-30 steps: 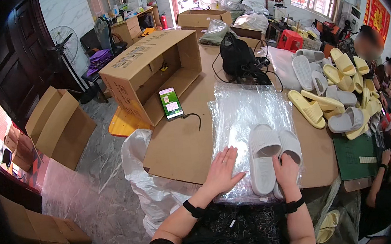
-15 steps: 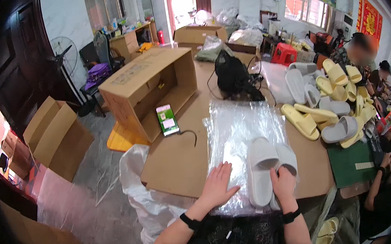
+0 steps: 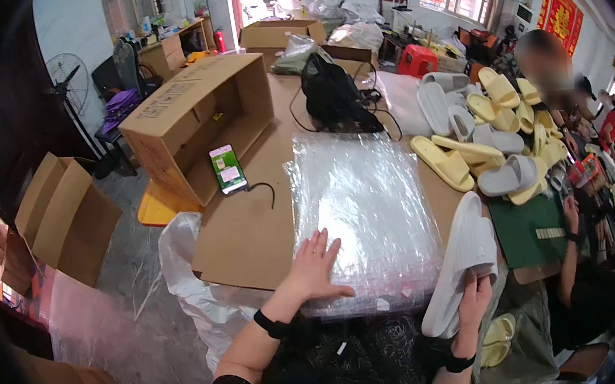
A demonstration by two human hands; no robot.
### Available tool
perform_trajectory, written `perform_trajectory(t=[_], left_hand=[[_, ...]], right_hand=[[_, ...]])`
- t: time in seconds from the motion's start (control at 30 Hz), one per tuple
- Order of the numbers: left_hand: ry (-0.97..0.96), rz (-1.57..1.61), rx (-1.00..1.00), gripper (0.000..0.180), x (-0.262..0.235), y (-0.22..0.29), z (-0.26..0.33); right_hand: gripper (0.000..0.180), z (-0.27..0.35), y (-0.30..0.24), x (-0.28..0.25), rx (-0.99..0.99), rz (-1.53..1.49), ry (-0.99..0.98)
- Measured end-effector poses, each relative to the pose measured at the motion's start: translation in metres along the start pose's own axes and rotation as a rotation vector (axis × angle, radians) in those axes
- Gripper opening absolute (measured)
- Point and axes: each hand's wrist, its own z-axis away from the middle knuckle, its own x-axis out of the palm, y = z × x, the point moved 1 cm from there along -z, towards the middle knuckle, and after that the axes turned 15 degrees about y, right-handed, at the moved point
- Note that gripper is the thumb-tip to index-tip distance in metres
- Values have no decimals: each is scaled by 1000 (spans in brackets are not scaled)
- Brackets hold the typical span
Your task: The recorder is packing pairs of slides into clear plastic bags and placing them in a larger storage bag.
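A stack of clear plastic bags [image 3: 359, 194] lies before me on a table covered with brown cardboard. My left hand [image 3: 312, 271] rests on the stack's near left part, fingers spread. At the right side of the stack, my right hand [image 3: 472, 300] is closed on white slide slippers [image 3: 466, 239], its fingers by the strap opening. One slipper shows plainly, tilted toe up; whether a second is behind it I cannot tell. Beyond, at the right, lies a heap of yellow slippers [image 3: 444, 168] and grey slippers [image 3: 509, 176].
An open cardboard box [image 3: 188, 107] lies on its side at the left, a phone [image 3: 227, 170] with a cable by its mouth. Behind the bags sits a black bag [image 3: 335, 97]. A green mat [image 3: 522, 227] lies right, beside a co-worker's arm [image 3: 570, 248]. Yellow slippers [image 3: 498, 340] lie below.
My right hand has carried the white slippers off the bags to the right edge. My left hand stays on the stack. The whole view has shifted, with things now farther left.
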Motion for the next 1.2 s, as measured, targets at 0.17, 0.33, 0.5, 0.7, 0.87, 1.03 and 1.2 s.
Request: perform_trajectory(t=[0.17,0.33,0.5,0.7,0.87,1.03,1.2], left_hand=[[-19,-82,-14,119,-10,14,-5],[111,14,264,90,-19,33,-7],[183,-20,195,83,-8,33,-27],[36,-133,109,78,7,33,-19],[64,-22,135,71,-4,40,-5],[50,28,135,77,-18,42,-3],[104,18,328,73,-14,47,1]], right_hand=[[26,5,5,-36,-4,67,57],[25,4,-5,-52,27,55,61],[27,12,2,-46,12,21,48],[31,19,-14,-30,-17,133,-90],[34,20,-5,-23,16,45,-91],[32,21,-13,-22,-62,96,-153],[28,20,-29,-28,-143,124,-178]])
